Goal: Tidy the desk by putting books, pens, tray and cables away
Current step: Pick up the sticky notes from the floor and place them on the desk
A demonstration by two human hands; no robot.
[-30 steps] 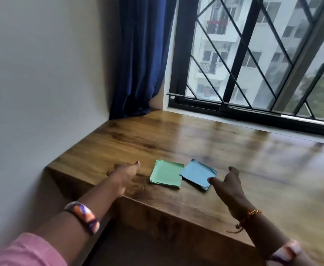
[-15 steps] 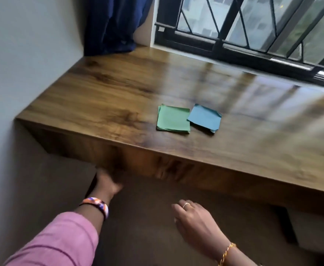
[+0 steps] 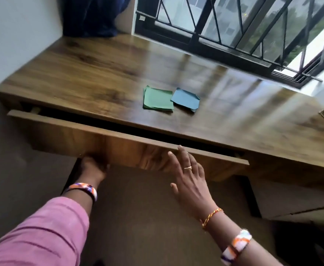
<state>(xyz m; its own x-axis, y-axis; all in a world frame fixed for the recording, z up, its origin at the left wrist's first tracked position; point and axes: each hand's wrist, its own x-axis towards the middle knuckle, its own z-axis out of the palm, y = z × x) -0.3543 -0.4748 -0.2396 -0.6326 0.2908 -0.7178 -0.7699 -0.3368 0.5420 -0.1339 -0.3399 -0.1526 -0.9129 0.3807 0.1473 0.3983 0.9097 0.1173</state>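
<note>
Beneath the drawer [image 3: 119, 143], left hand [image 3: 93, 167] hooks its lower edge, seemingly to pull; right hand [image 3: 190, 179], fingers [image 3: 180, 150] straight, touches the front; notes [image 3: 158, 99] lie beyond on the tabletop [image 3: 92, 70].

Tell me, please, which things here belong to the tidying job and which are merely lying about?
Job in hand:
- drawer, slightly open
- left hand, under its front
- right hand, fingers near its top edge
- green papers
- blue papers

Lying about:
- curtain
- window grille
</note>
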